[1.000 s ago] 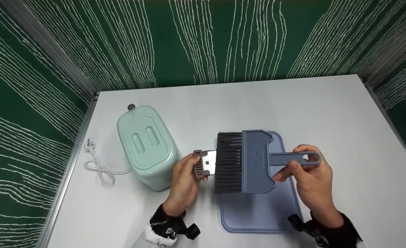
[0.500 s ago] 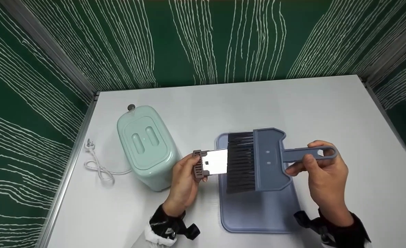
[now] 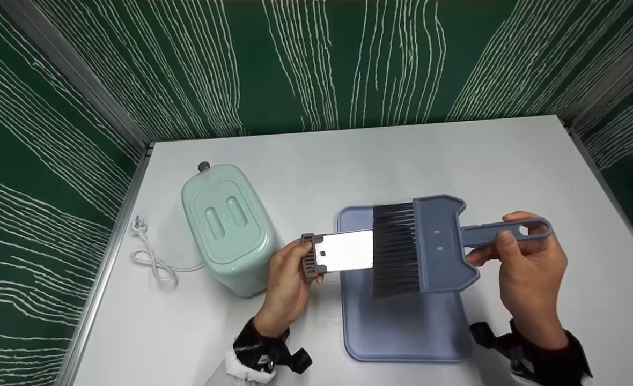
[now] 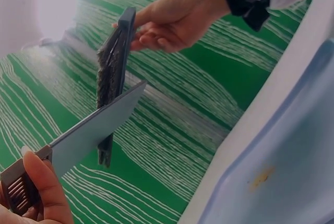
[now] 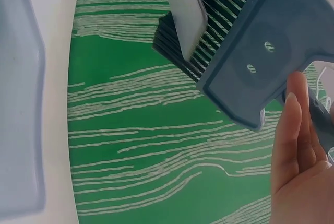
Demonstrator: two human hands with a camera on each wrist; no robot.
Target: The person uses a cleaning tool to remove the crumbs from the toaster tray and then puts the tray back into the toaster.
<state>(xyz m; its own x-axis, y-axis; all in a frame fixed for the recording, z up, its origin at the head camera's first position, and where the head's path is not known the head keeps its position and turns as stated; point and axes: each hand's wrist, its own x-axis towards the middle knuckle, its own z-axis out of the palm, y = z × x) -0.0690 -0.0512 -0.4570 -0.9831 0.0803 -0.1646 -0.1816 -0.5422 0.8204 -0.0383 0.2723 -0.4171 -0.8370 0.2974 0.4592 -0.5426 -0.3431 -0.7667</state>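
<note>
"While the left hand (image 3: pixel 288 273) pinches the brown slotted end (image 3: pixel 309 258) of a metal plate (image 3: pixel 347 251), what does the right hand (image 3: pixel 534 273) hold?"

"It grips a blue brush (image 3: pixel 439 244) by the handle, dark bristles (image 3: pixel 397 252) overlapping the plate's far end."

"And below the brush?"

"A blue tray (image 3: pixel 402 332) on a white table (image 3: pixel 488 166), with a mint-green appliance (image 3: pixel 229 228) standing to its left."

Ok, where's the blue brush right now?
In the head view, the blue brush is right of centre, held by its handle in the right grip above the blue tray, its dark bristles at the end of the flat blade.
</note>
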